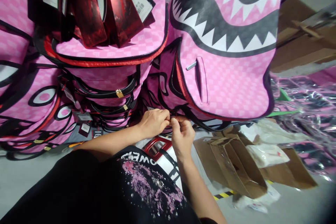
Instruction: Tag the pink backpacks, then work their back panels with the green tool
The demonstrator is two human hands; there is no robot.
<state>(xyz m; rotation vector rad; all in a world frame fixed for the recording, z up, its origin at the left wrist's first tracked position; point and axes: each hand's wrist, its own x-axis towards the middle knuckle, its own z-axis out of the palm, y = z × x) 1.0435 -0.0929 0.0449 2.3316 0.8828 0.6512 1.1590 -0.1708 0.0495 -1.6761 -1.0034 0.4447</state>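
My left hand [154, 122] and my right hand [183, 134] meet in front of my body, fingertips pinched close together. Whatever is between the fingers is too small to make out. Just above them lies a pink backpack [231, 87] with a printed shark mouth, a red-edged zip and a side pocket. Left of my hands is a stack of pink backpacks [105, 73] with black handles. Glossy red tags [91, 17] with barcode labels lie on top of it. Below my hands rests a red-framed piece [157, 148] on a white surface.
More pink backpacks [39, 94] are piled at the left. On the right, open cardboard boxes [231, 164] stand on the floor beside white plastic bags [267, 154]. Plastic-wrapped pink goods [307, 112] lie further right. Yellow-black tape [224, 195] marks the floor.
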